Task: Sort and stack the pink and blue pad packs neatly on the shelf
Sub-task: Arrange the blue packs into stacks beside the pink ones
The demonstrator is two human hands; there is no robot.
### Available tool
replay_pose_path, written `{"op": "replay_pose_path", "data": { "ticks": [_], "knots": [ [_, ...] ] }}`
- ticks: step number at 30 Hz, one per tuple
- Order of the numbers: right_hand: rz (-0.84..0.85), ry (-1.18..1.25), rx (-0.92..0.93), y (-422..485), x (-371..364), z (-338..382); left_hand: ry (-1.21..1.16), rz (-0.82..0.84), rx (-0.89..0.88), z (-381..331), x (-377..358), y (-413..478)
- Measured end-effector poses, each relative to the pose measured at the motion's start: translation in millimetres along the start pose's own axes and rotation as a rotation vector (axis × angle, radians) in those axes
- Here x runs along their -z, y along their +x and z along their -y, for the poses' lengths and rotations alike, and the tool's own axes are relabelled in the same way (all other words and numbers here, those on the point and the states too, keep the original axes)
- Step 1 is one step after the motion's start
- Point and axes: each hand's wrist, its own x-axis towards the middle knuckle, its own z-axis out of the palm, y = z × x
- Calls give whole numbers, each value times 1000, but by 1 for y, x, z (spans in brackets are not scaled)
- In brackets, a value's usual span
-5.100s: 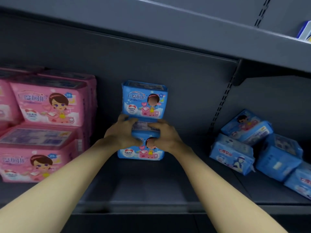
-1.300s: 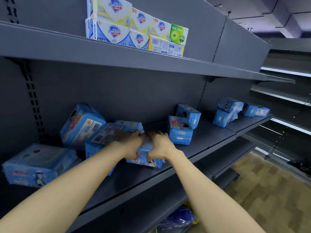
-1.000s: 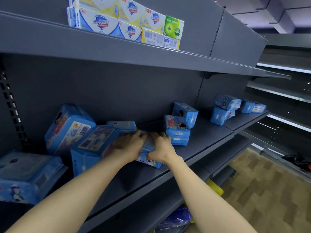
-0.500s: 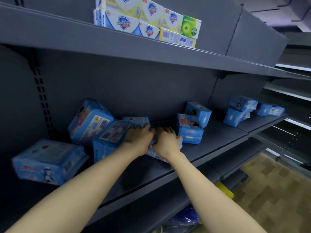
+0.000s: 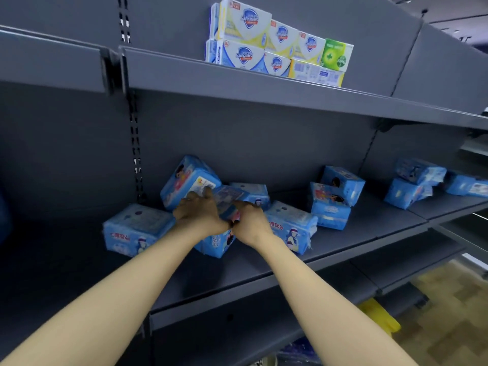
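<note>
Several blue pad packs lie scattered on the grey shelf [image 5: 264, 270]. Both of my hands grip one tilted blue pack [image 5: 224, 204] in the middle of the pile: my left hand [image 5: 200, 212] on its left side, my right hand [image 5: 250, 223] on its right. Another blue pack [image 5: 215, 243] lies under my hands. A flat pack [image 5: 137, 228] lies to the left, a leaning pack [image 5: 184, 180] behind, and one more pack [image 5: 293, 227] to the right. No pink pack is in view.
Two stacked blue packs [image 5: 334, 199] stand further right, and more blue packs [image 5: 414, 184] lie on the neighbouring shelf section. Soap boxes [image 5: 272, 46] sit on the upper shelf [image 5: 237, 83]. A yellow object [image 5: 380, 317] shows below, over the wooden floor.
The view has swung left, so the packs sit more to the right. My hands have shifted from the pack at the right onto the tilted pack in the pile's middle.
</note>
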Motion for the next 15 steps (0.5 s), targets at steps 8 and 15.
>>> {"op": "replay_pose_path", "data": {
  "ticks": [8,15],
  "knots": [
    [11,65,-23,-11,-4,-4,-394,-104,-36,10,-13,-2],
    [-12,329,-229,-13,-12,-15,-613,-216,-44,17,-9,-1]
  ]
}}
